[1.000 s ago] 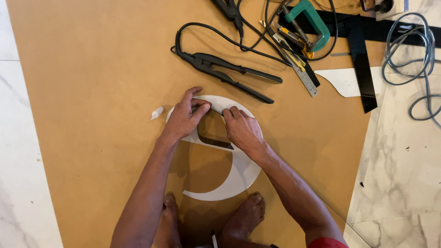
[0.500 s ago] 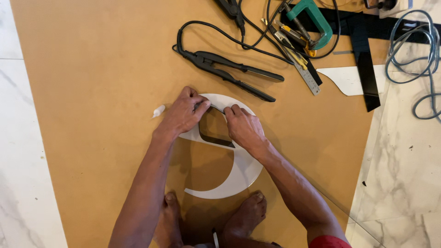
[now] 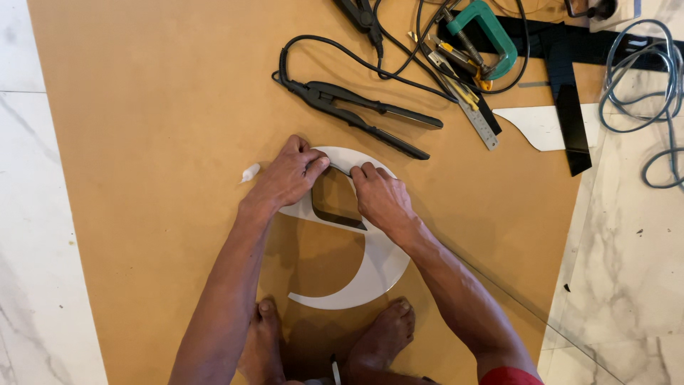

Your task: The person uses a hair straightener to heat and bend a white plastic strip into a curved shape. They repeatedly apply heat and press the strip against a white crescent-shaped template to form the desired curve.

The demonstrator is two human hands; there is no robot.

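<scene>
A: Compare with the frame half a second earlier. Any change?

B: Minimal. Both hands remain at the top of the white S-shaped letter (image 3: 370,274); the letter has not shifted on the brown fibreboard sheet (image 3: 142,107).

A: Materials and shapes?

B: The letter is a flat, smooth, white cut-out with a broad lower curve. A thin dark strip (image 3: 335,214) stands on edge along its inner upper curve and bends at an angle. The board is matte and uniform; it lies on pale marble floor tiles (image 3: 43,299).

A: Hand state and position?

B: The left hand (image 3: 288,175) is curled, fingertips pinching the strip at the letter's top edge. The right hand (image 3: 381,199) is closed likewise, thumb and fingers pressing the same strip just beside the left. The letter extends from under both hands toward the near edge of the board, ending by the person's bare feet (image 3: 385,335).

A: Surroundings?

B: A small white glue bottle (image 3: 250,172) lies just left of the left hand. Toward the far edge: black long-jawed corded tongs (image 3: 356,107), a steel ruler (image 3: 474,114), a green clamp (image 3: 491,36). A grey cable coil (image 3: 652,93) lies off the far right corner.
</scene>
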